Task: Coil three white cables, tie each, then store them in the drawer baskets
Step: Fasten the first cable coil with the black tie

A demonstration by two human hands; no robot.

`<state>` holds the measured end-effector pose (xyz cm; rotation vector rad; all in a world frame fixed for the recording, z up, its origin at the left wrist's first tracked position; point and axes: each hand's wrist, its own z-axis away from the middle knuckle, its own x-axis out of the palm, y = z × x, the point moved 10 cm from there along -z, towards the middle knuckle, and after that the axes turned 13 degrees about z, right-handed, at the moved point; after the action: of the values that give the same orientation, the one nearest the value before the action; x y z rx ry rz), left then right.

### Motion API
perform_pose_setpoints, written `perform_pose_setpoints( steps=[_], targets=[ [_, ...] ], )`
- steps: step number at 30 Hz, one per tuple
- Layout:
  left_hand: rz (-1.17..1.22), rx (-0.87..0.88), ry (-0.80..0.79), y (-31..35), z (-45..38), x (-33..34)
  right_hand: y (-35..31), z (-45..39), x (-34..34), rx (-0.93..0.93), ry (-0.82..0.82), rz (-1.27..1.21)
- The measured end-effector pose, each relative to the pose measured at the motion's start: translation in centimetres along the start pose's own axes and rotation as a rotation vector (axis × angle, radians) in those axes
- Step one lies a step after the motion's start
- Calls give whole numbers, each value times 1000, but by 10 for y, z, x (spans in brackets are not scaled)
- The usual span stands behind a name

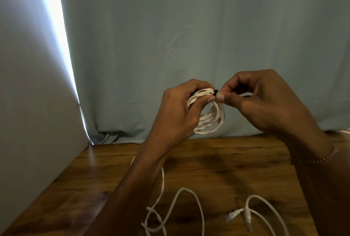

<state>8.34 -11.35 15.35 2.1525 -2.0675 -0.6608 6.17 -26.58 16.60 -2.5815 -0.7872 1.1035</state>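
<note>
Both hands raised above the wooden table (217, 161), in front of a pale blue curtain (170, 27). Left hand (180, 110) comes up from lower centre, forearm angled up and right, back of hand toward camera, fingers curled round the left side of a coiled white cable (210, 120), thumb tip pressed on the top of the coil near a small black tie (215, 91). Right hand (265, 103) enters from the right, wrist bent, back of hand up, fingers curled in, thumb and forefinger tips meeting at the black tie; pinching it, though exactly how much of the tie is gripped is hidden by the fingertips. Thin beaded bracelet (320, 159) on the right wrist. Coil held in the air between the two hands, well above the table, roughly upright, its loop facing the camera, several strands bunched together, lower arc hanging below the fingers; tie sits at the top of the loop, across the strands. Loose white cable (181, 197) lies on the table near the bottom edge, long loops running up under the left forearm and back down, uncoiled. Another white cable (265, 211) to its right, bent in an arch, with white connector ends (233, 215) lying flat, pointing left and down. White panel or wall (28, 84) on the left, bright strip of light (56, 27) at the curtain edge
</note>
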Motion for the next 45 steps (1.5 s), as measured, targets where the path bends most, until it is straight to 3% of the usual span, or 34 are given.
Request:
perform_pose_setpoints(
  steps=[6, 11, 32, 38, 45],
  targets=[
    [-2, 10, 42, 3, 0, -3, -5, 0, -1, -36, 55, 41],
    [27, -22, 44, -2, 0, -3, -4, -1, 6, -63, -37, 20],
    [301, -134, -43, -17, 0, -1, -10, -3, -2, -99, 35, -6],
    [352, -126, -19, -12, -1, -8, -14, -1, -6, -177, -43, -182],
    [336, -165, -72, -17, 1, -3, -15, 0, 7, -220, -181, -125]
  ],
)
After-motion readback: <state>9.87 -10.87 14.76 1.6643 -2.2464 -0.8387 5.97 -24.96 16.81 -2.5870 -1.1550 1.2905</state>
